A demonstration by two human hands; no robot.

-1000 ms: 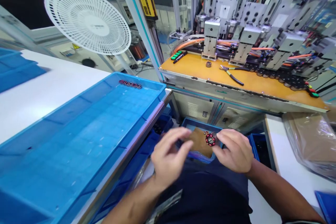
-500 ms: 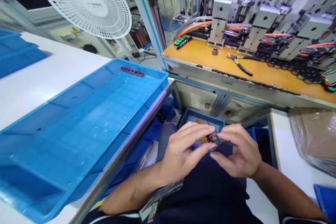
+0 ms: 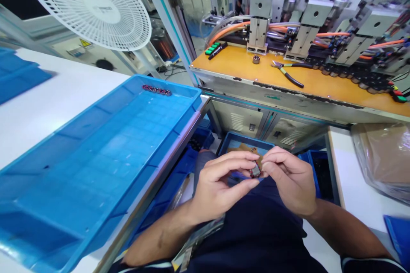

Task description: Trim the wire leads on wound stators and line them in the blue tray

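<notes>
A small motor stator (image 3: 255, 171), grey-sided with dark red windings, sits between the fingers of my left hand (image 3: 221, 183) above my lap. Close against its right side, my right hand (image 3: 290, 179) has thumb and forefinger pinched together. Whatever thin part lies in that pinch is hidden by the fingertips. Under the hands, a blue bin (image 3: 235, 137) with brown cardboard and a small part inside is partly covered. To the left, a row of similar stators (image 3: 156, 90) lies at the far end of a large blue tray (image 3: 105, 136).
Ahead, an orange bench top (image 3: 221, 62) carries pliers (image 3: 290, 76), a single stator (image 3: 256, 59), a black pen (image 3: 218, 50) and a row of dark parts beneath machine fixtures (image 3: 260, 17). A white fan (image 3: 99, 8) stands at back left; plastic-wrapped cardboard (image 3: 384, 158) lies right.
The stator has been turned between my left fingers. My right thumb and fingers, apart before, have closed into a pinch beside it. The view has shifted slightly.
</notes>
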